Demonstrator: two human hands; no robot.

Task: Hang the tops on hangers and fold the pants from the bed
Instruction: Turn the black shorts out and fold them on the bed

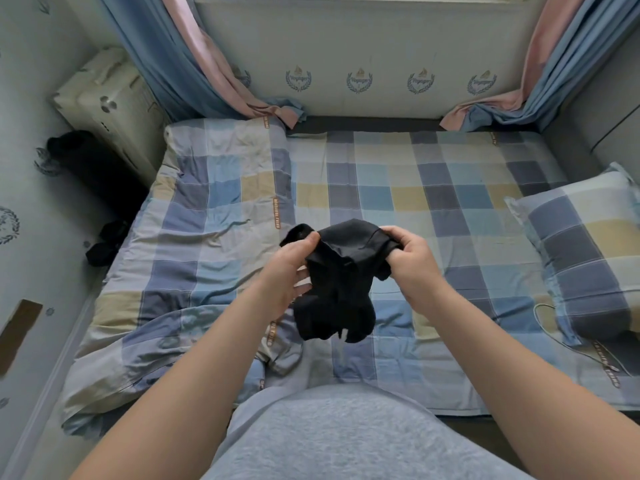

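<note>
Black garment [341,285], perhaps pants, hangs from left hand [289,268] and right hand [414,265].

Both bare forearms [207,358] reach forward and converge. Left hand [291,268] and right hand [412,261] each pinch the top of the black garment [339,282], thumbs uppermost.

Bed: the bed [381,375] stands right in front of me, running across my view from left to right
Sheet: a sheet [433,202] checked in blue, grey and pale yellow covers it, lying fairly smooth
Quilt: a rumpled quilt [194,244] in the same check lies over my left part of the bed
Pillow: a matching pillow [588,244] lies at my right end
Cable: a thin cable [540,308] loops on the sheet just beside the pillow
</note>
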